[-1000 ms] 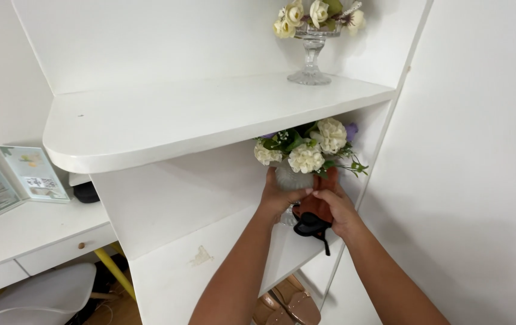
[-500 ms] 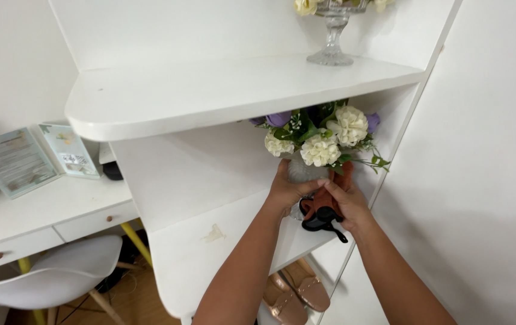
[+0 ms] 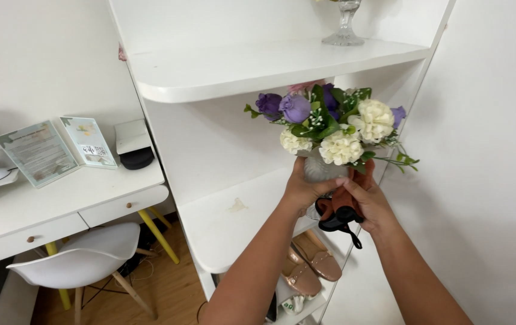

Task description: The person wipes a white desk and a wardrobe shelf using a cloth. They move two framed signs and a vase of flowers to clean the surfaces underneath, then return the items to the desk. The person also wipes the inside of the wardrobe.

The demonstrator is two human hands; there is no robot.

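Both hands hold a small glass vase (image 3: 320, 170) carrying a bouquet (image 3: 330, 123) of white and purple flowers with green leaves. My left hand (image 3: 307, 191) wraps the vase from the left. My right hand (image 3: 371, 206) supports it from the right and also grips a brown object with a black strap (image 3: 341, 215), which dangles below the fingers. The vase hangs in the air above the lower white shelf (image 3: 228, 225) and just in front of the upper shelf's (image 3: 258, 69) edge.
A stemmed glass vase (image 3: 345, 24) stands on the upper shelf. Tan flat shoes (image 3: 307, 266) lie on a low shelf below. At left is a white desk (image 3: 59, 198) with booklets (image 3: 41, 150), a black-and-white box (image 3: 133, 144) and a white chair (image 3: 83, 256). A white wall lies close on the right.
The vase with flowers has come up and out from under the upper shelf, toward me. Purple flowers now show fully. Both hands kept their hold.
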